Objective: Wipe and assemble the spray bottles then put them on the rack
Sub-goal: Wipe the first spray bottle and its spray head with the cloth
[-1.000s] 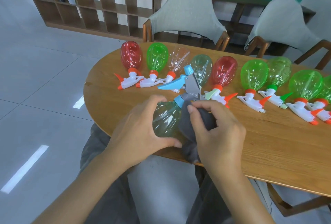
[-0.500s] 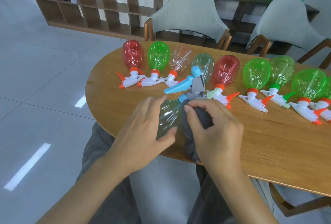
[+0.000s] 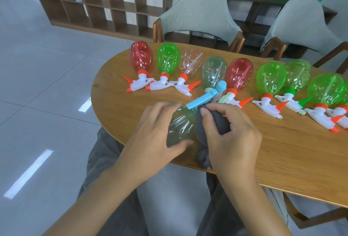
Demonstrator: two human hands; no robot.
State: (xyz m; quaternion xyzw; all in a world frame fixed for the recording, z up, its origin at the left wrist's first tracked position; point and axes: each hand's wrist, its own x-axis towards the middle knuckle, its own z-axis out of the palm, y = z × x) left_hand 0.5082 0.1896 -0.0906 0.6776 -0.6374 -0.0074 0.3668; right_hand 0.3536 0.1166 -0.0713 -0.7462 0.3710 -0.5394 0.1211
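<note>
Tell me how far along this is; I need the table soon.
Done: bottles lying in a row have spray heads fitted. In hand: left hand holds a clear bottle; right hand rubs it with a grey cloth. Left: shelving every bottle on the table.

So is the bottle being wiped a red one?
No, the bottle gripped by the left hand is clear pale green with a blue sprayer.

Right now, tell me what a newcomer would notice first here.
The row of bottles in red, green and clear plastic, lying on their sides along the far half of the oval table, catches the eye first. Next, at the near edge, the left hand holds a clear bottle with a blue sprayer while the right hand presses a dark cloth against it.
</note>
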